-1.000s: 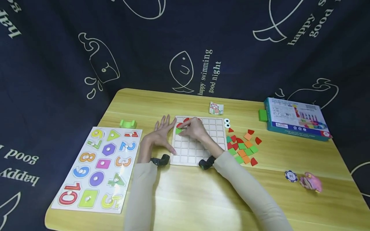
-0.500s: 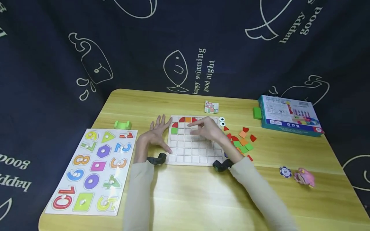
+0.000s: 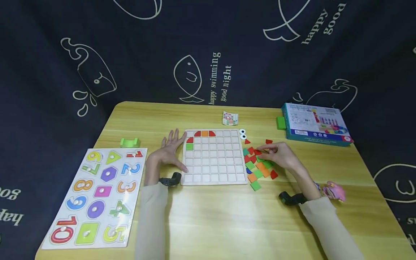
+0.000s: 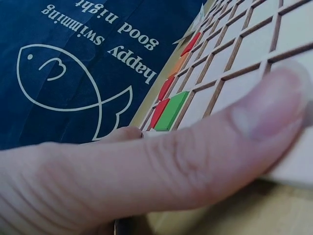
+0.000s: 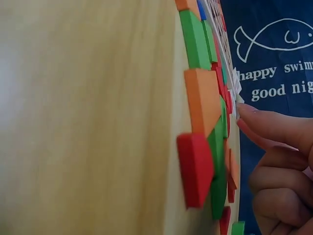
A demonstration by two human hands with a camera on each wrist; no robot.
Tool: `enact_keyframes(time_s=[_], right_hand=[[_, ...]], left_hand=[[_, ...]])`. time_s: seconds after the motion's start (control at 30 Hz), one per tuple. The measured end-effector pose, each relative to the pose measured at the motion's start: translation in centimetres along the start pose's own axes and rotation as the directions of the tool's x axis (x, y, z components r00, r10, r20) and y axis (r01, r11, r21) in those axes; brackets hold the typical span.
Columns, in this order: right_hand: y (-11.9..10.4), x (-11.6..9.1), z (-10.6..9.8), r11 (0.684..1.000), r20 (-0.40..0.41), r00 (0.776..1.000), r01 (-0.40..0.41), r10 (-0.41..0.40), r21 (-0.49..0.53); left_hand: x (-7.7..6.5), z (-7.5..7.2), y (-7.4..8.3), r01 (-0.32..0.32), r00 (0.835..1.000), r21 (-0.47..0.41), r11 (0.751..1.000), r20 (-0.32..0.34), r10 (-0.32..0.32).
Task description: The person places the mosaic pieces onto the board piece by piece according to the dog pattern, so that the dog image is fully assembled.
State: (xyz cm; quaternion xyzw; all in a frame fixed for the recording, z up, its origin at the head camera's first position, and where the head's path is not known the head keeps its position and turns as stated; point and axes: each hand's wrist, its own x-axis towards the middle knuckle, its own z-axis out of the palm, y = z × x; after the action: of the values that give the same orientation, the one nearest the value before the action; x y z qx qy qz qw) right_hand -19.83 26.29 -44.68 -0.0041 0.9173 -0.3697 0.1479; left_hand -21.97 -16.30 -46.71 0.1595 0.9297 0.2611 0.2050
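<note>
My left hand lies spread at the left edge of a white gridded board, its thumb resting on the board's lower left corner. Several tiles sit in the board's upper left cells: red quarter-rounds, an orange square and a green square. My right hand is over the loose pile to the board's right, index finger and thumb apart above the tiles. That pile has red pieces, orange pieces and green pieces. I see no tile held between the right fingers.
A number-and-shape puzzle board lies at left, with a green block behind it. A small pattern card and two eye discs lie near the grid. A toy box and a pink figure are at right.
My right hand has moved from the board's upper left cells rightward to the loose tiles, uncovering the board. My left hand stays at the board's left edge. The head view has shifted slightly.
</note>
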Motion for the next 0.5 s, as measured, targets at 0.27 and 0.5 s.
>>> enact_keyframes(time_s=[0.27,0.5], right_hand=[[-1.9,2.6,1.2,0.997,0.044,0.998,-0.041,0.039,0.061],[-1.9,3.3,1.0,0.998,0.018,0.999,-0.048,0.048,0.032]], left_hand=[[-0.3,-0.2,-0.4,-0.001,1.0,-0.004,1.0,-0.015,0.001],[-0.1,0.0,-0.3,-0.019,1.0,-0.001,1.0,-0.013,0.019]])
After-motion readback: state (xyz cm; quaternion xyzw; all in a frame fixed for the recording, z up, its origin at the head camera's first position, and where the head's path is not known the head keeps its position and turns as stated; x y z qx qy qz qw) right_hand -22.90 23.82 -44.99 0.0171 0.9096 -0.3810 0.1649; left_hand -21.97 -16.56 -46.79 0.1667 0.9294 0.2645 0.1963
